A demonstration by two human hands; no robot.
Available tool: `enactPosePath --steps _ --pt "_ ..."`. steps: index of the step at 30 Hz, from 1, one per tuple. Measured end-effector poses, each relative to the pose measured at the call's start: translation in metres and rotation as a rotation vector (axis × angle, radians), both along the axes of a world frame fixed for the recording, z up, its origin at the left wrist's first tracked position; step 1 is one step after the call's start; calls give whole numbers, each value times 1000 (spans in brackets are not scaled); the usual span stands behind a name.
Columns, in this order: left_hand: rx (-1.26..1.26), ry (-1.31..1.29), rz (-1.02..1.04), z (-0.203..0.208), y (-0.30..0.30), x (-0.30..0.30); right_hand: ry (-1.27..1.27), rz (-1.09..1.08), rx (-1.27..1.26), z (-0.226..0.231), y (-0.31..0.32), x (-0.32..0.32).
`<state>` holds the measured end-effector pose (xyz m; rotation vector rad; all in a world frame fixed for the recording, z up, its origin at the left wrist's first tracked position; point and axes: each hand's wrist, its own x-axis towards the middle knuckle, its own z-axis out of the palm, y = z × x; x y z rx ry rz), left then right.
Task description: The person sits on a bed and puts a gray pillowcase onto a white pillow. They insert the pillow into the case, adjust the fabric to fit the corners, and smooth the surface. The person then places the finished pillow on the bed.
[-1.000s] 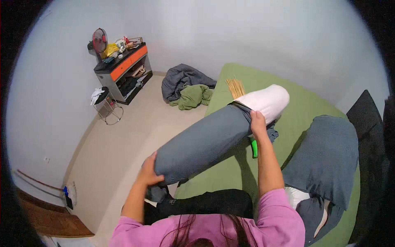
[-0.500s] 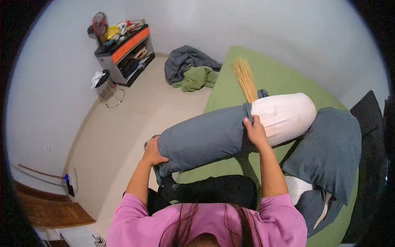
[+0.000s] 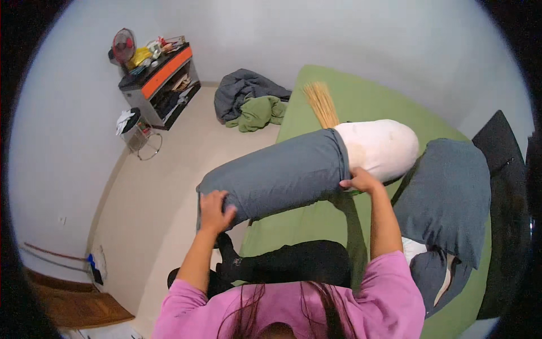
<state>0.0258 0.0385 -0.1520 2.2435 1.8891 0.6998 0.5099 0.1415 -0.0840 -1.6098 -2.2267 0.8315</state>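
A long white bolster [image 3: 387, 146] lies slantwise before me, its right end bare. The rest of it is inside a grey-blue bolster cover [image 3: 276, 175]. At the cover's left end my left hand [image 3: 214, 213] rests on the cloth, thumb and fingers apart. My right hand [image 3: 364, 181] grips the cover's rim on the near side, where cloth meets white bolster, thumb on the cloth. Its other fingers are partly hidden. Beneath is a bed with a green sheet [image 3: 299, 229]. A straw-coloured stick broom [image 3: 320, 106] lies just behind the bolster, partly hidden by it.
Grey pillows [image 3: 446, 198] lie at the right by a dark headboard [image 3: 499, 169]. Grey and green bedding [image 3: 257, 113] is heaped on the floor beyond the bed. Farther left stand a cabinet [image 3: 166, 73] with a fan [image 3: 123, 45] and a stool [image 3: 141, 135].
The cover's rim has shifted toward me on the right and looks straighter. My right hand has moved from the bolster's top to its near side. My left hand's fingers have loosened and spread.
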Motion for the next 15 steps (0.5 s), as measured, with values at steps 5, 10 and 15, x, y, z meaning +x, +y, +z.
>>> enactPosePath --steps 5,10,15 --pt "-240 169 73 45 -12 52 97 -754 186 -8 16 83" --pt "-333 -105 93 12 12 25 -675 -395 316 -52 45 101" --pt "-3 53 -131 28 19 3 -417 -967 341 46 24 45"
